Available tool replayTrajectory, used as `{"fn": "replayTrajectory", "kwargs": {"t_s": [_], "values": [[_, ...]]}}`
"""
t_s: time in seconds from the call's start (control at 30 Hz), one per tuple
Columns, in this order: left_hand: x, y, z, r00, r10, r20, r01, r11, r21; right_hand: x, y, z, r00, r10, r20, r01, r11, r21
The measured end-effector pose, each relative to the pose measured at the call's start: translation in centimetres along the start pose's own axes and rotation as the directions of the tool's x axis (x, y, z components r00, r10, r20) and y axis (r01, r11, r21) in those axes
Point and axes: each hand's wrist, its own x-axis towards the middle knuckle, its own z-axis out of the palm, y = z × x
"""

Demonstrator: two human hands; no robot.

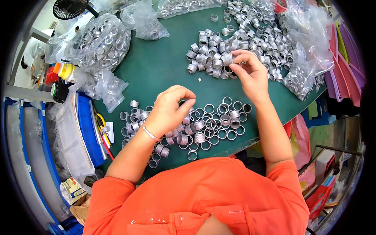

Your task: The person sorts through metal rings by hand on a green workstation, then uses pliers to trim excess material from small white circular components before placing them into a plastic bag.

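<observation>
My right hand (252, 73) reaches over the far heap of silver metal rings (215, 53), thumb and fingers closed on one short metal ring (227, 59) at the heap's near edge. Over the left part of a nearer spread of metal rings (210, 123) is my left hand (169, 107), fingers curled, a small gap between thumb and forefinger. I see nothing held in it. In the near spread many rings stand on end with their round openings up, while others lie on their sides. The left hand hides some of them.
The green tabletop (156, 58) carries clear bags of rings (103, 41) at the far left and a plastic bag (307, 39) at the right. Pliers with yellow handles (101, 119) and a blue bin (88, 129) are at the left edge. A small black fan (70, 8) stands far left.
</observation>
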Motion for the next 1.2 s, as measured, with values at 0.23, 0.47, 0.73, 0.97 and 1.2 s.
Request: {"fn": "replayTrajectory", "kwargs": {"t_s": [0.23,0.47,0.73,0.97,1.2], "values": [[0.0,0.5,0.8,0.999,-0.026,-0.027,0.022,0.990,-0.138,-2.6,-2.3,0.7,0.990,0.095,0.109,-0.138,0.846,0.515],[-0.3,1.4,1.3,0.996,0.023,-0.091,-0.050,0.948,-0.313,-4.6,-4.1,0.9,0.791,0.377,0.481,-0.568,0.163,0.807],[-1.6,0.5,0.7,0.979,0.202,-0.001,-0.200,0.971,-0.131,-4.8,-5.2,2.0,0.790,0.487,0.373,-0.470,0.871,-0.142],[-3.4,-0.4,-0.5,0.924,0.289,0.249,-0.322,0.941,0.102,0.3,0.4,2.2,0.974,-0.159,0.163,0.228,0.661,-0.715],[-3.5,-0.7,-0.3,0.947,0.251,0.200,-0.267,0.962,0.057,0.8,1.6,1.6,0.998,-0.002,0.065,0.035,0.864,-0.502]]}}
